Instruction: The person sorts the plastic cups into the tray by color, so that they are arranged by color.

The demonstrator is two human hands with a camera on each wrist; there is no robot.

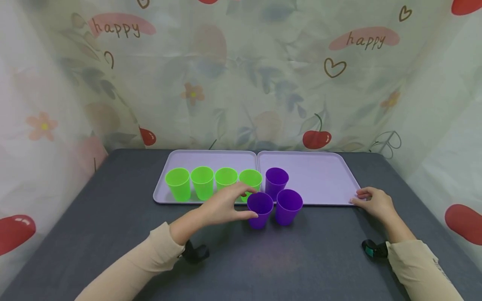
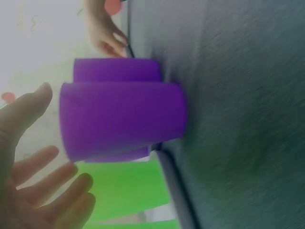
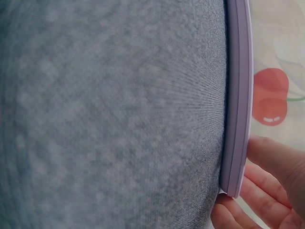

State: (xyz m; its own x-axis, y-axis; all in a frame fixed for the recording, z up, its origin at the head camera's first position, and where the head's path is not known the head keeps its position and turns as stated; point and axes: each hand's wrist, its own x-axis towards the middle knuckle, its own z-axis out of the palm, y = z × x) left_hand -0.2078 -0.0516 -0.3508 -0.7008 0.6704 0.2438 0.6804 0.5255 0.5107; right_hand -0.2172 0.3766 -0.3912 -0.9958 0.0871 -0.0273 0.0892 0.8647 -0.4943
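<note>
My left hand [image 1: 222, 204] is spread at the left side of a purple cup [image 1: 260, 219] standing before the trays; in the left wrist view its thumb and fingers [image 2: 71, 183] are apart from the cup. Another purple cup [image 1: 288, 209] stands just right of it, also on the cloth. Behind them a third purple cup [image 1: 276, 182] is on the right lilac tray [image 1: 320, 177]. My right hand [image 1: 376, 205] pinches that tray's front right corner, thumb [image 3: 274, 152] on the rim and fingers beneath. All these cups are upright.
A row of several green cups [image 1: 203, 184] stands on the left lilac tray [image 1: 212, 155], which touches the right one; my left hand partly covers the rightmost. Dark cloth [image 1: 293, 263] covers the table. A printed curtain [image 1: 241, 75] hangs behind and at both sides.
</note>
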